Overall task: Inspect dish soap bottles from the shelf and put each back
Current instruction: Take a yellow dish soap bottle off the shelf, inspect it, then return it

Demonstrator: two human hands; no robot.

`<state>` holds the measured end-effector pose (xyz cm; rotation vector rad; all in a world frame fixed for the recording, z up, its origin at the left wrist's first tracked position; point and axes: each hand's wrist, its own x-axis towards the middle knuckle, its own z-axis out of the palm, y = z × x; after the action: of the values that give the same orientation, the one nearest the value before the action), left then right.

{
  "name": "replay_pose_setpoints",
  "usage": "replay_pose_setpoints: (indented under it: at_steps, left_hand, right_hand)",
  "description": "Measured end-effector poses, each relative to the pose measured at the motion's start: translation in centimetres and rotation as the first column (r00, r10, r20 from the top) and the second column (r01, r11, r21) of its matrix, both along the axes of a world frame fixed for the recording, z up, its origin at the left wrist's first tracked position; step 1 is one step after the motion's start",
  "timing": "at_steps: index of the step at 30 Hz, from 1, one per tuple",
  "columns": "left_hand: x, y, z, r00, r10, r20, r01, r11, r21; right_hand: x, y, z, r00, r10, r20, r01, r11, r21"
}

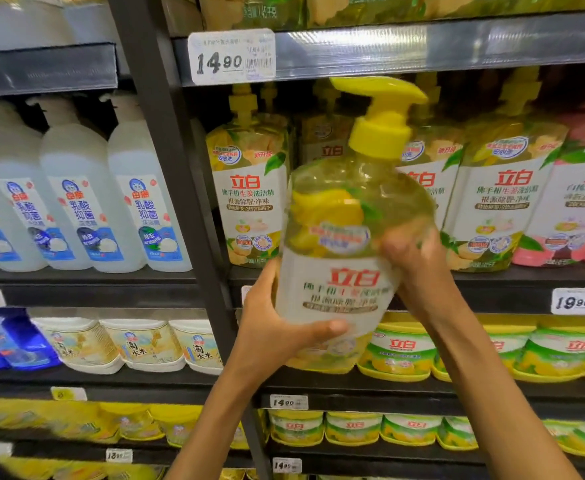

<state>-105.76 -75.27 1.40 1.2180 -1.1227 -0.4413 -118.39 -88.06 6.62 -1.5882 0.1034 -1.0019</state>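
While tilted, the bottle is gripped by both hands.

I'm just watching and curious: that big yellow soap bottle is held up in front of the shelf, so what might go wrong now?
The bottle is tilted; it could slip from the left hand and right hand. Its pump might bump the shelf edge above.
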Motion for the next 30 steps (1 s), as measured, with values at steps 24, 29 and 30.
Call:
replay_pose_setpoints:
  at_steps: [24,29,30]
  left_hand:
    - [-0.1,1.0,3.5,0.683,-0.229,-0.693,0.437,0.889,0.137]
    - [-0.8,0.5,3.9,0.661,-0.151,-0.735,0.357,0.925,0.131]
    - [-0.8,0.2,4.2,0.669,-0.125,-0.733,0.325,0.936,0.137]
  right_hand:
    - [0.9,-2.7,-0.5,0.931,0.291,-0.22,-0.112,0.802,0.587]
    - [1.4,-2.6,-0.7,0.892,0.311,-0.328,-0.068,0.809,0.583]
    - [1.5,-2.7,-0.7,0.885,0.327,-0.333,-0.079,0.808,0.583]
